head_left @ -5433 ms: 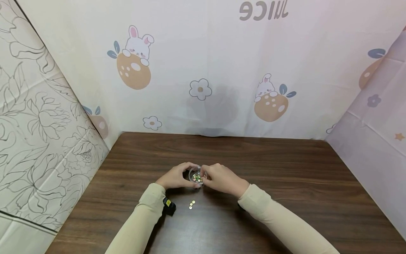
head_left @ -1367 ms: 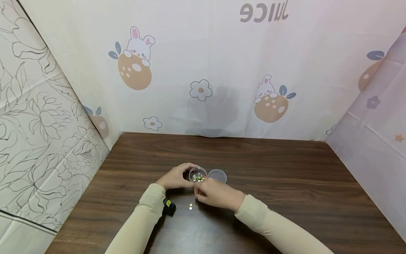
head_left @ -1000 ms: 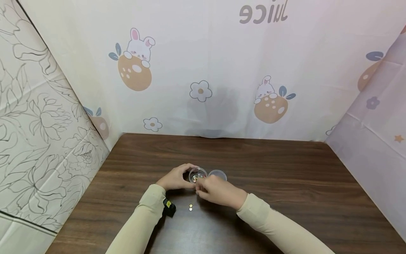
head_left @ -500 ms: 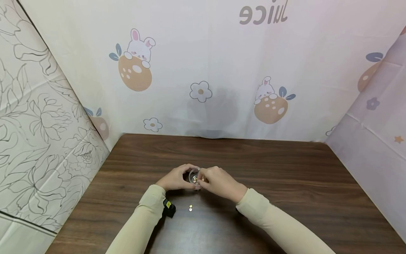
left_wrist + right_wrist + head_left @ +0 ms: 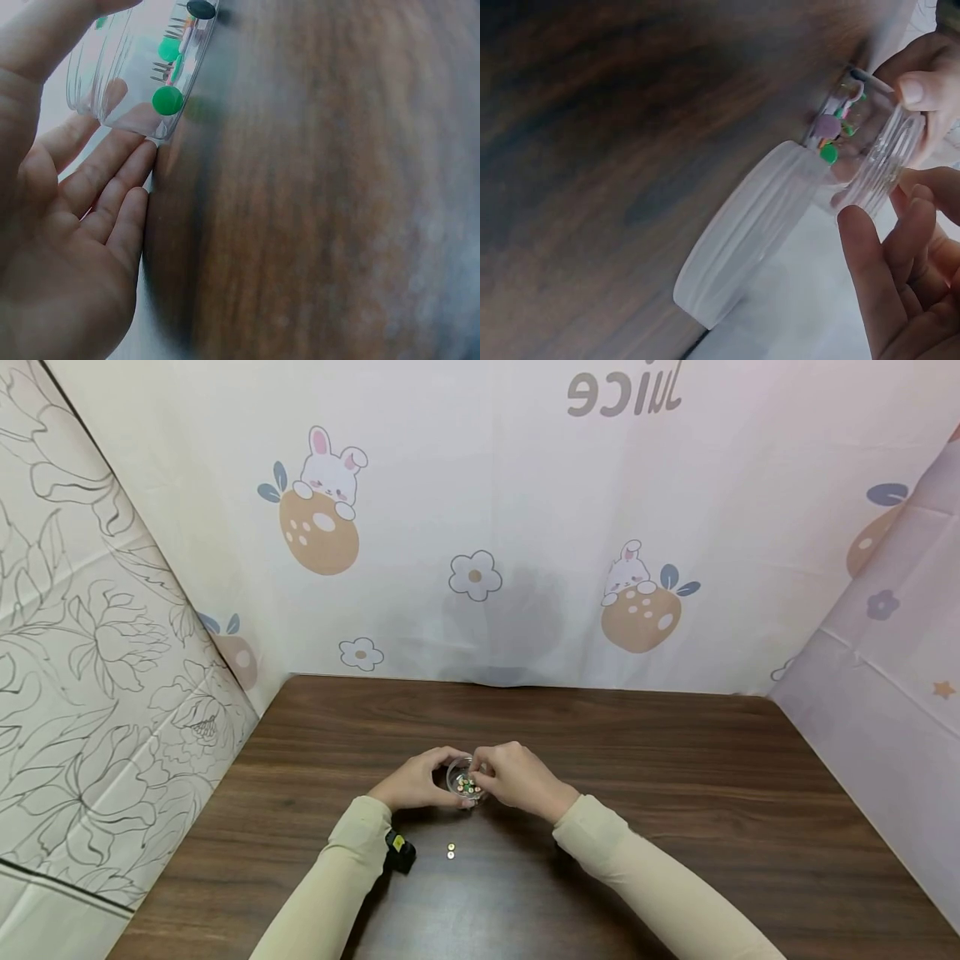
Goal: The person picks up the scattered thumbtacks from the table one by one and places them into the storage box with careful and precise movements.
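My left hand (image 5: 420, 779) holds a clear round jar (image 5: 451, 770) on the table, thumb on the near side and fingers on the far side. Inside lie several thumbtacks; a green one (image 5: 167, 100) and metal points show in the left wrist view. Curled fingers and thumb of my right hand (image 5: 522, 778) are at the jar's mouth; whether something small sits between the tips is unclear. In the right wrist view a frosted lid (image 5: 742, 232) lies against the jar; my right hand hides it from the head view. Two gold thumbtacks (image 5: 451, 847) lie on the table nearer me.
The dark wood table (image 5: 675, 752) meets a printed curtain (image 5: 480, 485) at its back edge. A black wrist camera (image 5: 401, 852) is strapped beside my left wrist, to the left of the loose thumbtacks.
Three loose thumbtacks have become two. My right hand moved from the jar's near side up and over its mouth, covering the lid. The left hand kept the jar in place.
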### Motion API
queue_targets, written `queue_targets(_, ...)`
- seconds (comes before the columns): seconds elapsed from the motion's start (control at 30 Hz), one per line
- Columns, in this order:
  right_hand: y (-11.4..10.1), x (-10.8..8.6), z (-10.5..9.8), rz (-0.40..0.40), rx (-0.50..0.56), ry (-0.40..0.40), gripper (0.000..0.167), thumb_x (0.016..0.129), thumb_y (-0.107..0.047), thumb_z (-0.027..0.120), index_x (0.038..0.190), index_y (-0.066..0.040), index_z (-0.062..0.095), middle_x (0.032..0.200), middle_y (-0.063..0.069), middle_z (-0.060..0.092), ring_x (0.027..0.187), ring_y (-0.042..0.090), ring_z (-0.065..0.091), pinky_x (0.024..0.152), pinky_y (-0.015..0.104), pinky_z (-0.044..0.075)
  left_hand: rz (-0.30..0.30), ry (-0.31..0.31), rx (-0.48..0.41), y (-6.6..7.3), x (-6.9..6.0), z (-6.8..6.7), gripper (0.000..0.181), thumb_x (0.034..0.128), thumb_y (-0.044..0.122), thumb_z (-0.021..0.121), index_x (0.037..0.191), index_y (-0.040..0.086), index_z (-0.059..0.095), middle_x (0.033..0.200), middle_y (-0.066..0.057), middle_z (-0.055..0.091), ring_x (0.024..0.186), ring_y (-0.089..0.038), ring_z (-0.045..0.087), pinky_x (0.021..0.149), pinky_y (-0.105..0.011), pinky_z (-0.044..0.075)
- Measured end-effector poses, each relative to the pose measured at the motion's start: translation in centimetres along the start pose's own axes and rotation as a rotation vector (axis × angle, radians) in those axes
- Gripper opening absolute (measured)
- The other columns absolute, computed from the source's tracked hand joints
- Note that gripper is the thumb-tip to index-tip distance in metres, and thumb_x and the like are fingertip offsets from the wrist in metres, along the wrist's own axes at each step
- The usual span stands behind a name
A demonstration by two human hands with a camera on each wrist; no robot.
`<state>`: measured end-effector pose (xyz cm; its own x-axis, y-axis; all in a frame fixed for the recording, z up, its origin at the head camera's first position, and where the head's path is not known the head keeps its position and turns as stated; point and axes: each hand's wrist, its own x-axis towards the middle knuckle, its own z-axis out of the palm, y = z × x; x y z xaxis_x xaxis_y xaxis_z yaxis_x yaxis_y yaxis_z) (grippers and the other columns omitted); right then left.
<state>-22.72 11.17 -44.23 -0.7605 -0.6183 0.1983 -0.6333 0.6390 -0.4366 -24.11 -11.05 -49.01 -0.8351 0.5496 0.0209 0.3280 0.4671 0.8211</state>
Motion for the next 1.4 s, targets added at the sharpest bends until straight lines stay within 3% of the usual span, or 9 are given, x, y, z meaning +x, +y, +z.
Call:
queue_targets(0.37,0.4,0.8,0.3,0.002,-0.022,0.01,0.008,0.094,-0.011,0.067,0.09,-0.014,0.072,0.066,-0.011,0.056,0.052,0.002,0.046,0.052,0.024,0.044,0.006,0.004,-0.053,0.2,-0.2,0.0,0.065,0.0791,0.025,0.088,0.137,0.02,0.058,0.129,0.001,0.058,0.112,-0.02,0.057,0.094,-0.044,0.047)
queue_targets(0.6,0.2,1.0,0.5,0.05,-0.043,0.004,0.007,0.096,-0.017,0.067,0.097,-0.014,0.073,0.071,-0.011,0.06,0.054,0.002,0.049,0.054,0.024,0.046,-0.007,-0.017,-0.009,0.1,0.0,-0.2,0.064,0.079,0.035,0.087,0.135,0.026,0.058,0.126,0.008,0.058,0.111,-0.013,0.056,0.096,-0.039,0.046)
queue_targets(0.83,0.0,0.6,0.4,0.061,-0.022,-0.013,0.007,0.097,-0.014,0.064,0.098,-0.013,0.072,0.068,-0.011,0.057,0.049,0.002,0.045,0.051,0.024,0.044,-0.012,-0.011,0.003,0.0,-0.1,-0.1,0.064,0.0789,0.035,0.087,0.135,0.026,0.058,0.126,0.008,0.059,0.111,-0.013,0.056,0.096,-0.039,0.046)
queue_targets(1.2,-0.8,-0.4,0.2,-0.002,0.023,-0.015,0.007,0.095,-0.009,0.064,0.096,-0.012,0.07,0.064,-0.013,0.055,0.049,0.0,0.041,0.048,0.021,0.041,0.0,-0.013,-0.02,0.2,-0.2,-0.1,0.065,0.0801,0.032,0.087,0.138,0.022,0.057,0.128,0.003,0.059,0.109,-0.016,0.058,0.092,-0.038,0.048)
queue_targets(1.4,-1.5,-1.2,0.3,-0.079,0.012,-0.017,0.003,0.092,-0.011,0.069,0.094,-0.013,0.07,0.065,-0.012,0.056,0.052,-0.001,0.043,0.051,0.021,0.042,0.013,-0.016,-0.014,0.4,-0.2,-0.1,0.064,0.0817,0.027,0.086,0.139,0.019,0.056,0.127,0.003,0.058,0.108,-0.014,0.058,0.091,-0.035,0.049)
